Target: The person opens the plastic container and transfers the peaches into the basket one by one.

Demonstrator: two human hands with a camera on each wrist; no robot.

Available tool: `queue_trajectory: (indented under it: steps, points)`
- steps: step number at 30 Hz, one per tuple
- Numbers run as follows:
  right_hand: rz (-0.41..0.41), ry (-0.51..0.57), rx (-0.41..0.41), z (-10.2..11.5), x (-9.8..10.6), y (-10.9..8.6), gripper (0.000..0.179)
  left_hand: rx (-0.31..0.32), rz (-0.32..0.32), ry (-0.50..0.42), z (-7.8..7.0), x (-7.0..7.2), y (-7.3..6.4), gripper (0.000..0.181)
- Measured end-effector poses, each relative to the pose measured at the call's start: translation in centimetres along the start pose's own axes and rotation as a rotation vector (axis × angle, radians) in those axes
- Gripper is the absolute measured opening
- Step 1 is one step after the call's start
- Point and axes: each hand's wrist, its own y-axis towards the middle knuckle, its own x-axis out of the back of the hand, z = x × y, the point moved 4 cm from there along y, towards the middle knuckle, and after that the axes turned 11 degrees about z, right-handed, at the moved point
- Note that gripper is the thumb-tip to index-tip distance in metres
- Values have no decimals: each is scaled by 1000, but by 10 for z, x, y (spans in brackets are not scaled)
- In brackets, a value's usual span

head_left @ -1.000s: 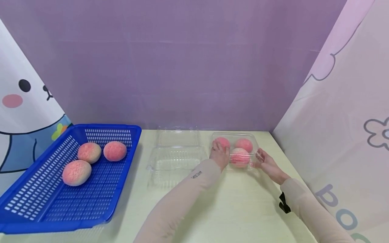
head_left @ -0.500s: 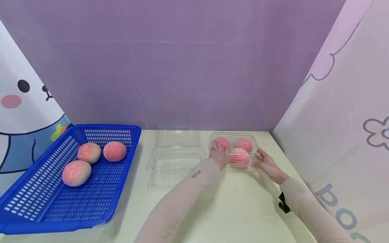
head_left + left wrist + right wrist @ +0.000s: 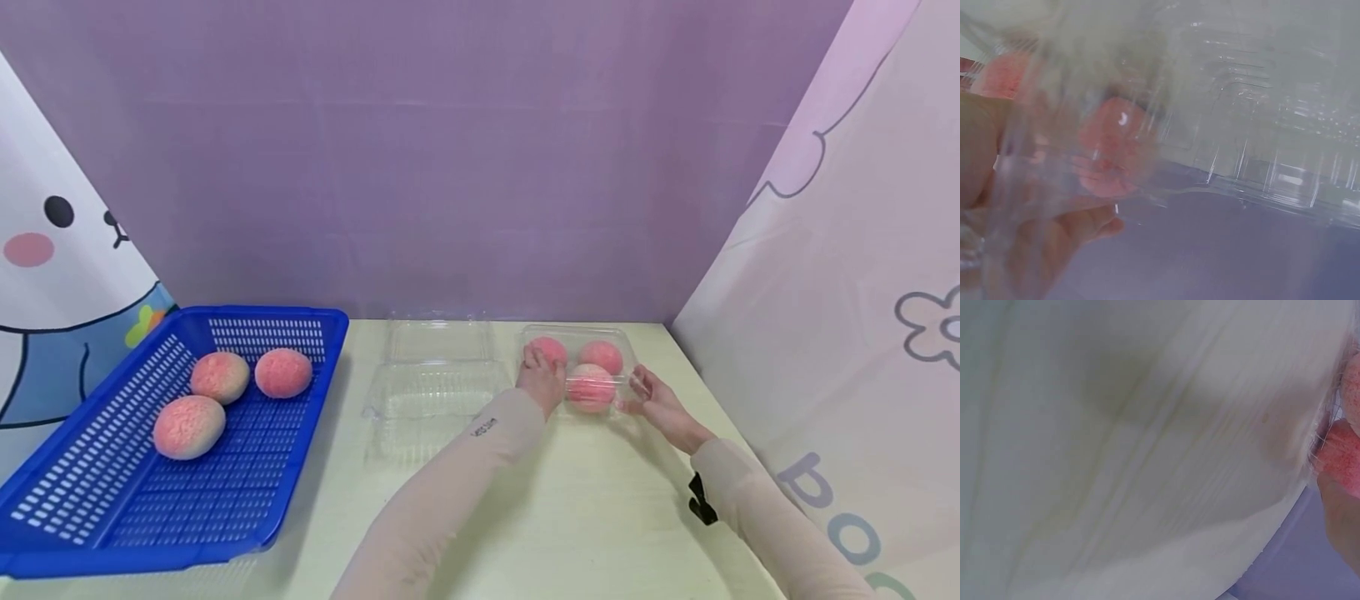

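Observation:
At the right of the table a clear plastic clamshell box (image 3: 573,335) holds three round pink-and-white buns (image 3: 591,388) with crumbly tops. Its lid lies over them. My left hand (image 3: 542,387) grips the box's left side, fingers bent over the edge. On the opposite side my right hand (image 3: 664,412) holds the front right corner, thumb and fingers at the rim. In the left wrist view, clear plastic (image 3: 1254,119) lies across the foreground and blurs my left hand (image 3: 1054,244) and a bun (image 3: 1110,147). Only a finger (image 3: 1335,506) of the right hand shows in the right wrist view, beside the box.
A second clamshell box (image 3: 438,404) stands open left of my left hand, lid raised at the back. The blue basket (image 3: 300,467) at the left holds three more buns (image 3: 189,427). A purple backdrop (image 3: 480,167) rises behind the table (image 3: 570,517), with a printed cloth (image 3: 847,275) at the right.

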Motion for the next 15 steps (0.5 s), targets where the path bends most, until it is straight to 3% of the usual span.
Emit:
queue_trajectory:
  steps: [8,12,15]
  points:
    - [17,7,6,1,-1,0,90,-9,3,-53,2,4,-2,44]
    - [6,16,9,-1,-3,1,91,-43,-34,-11,4,10,-2,43]
    - [-9,25,4,-3,-4,2,90,-64,-22,19,4,12,-3,45]
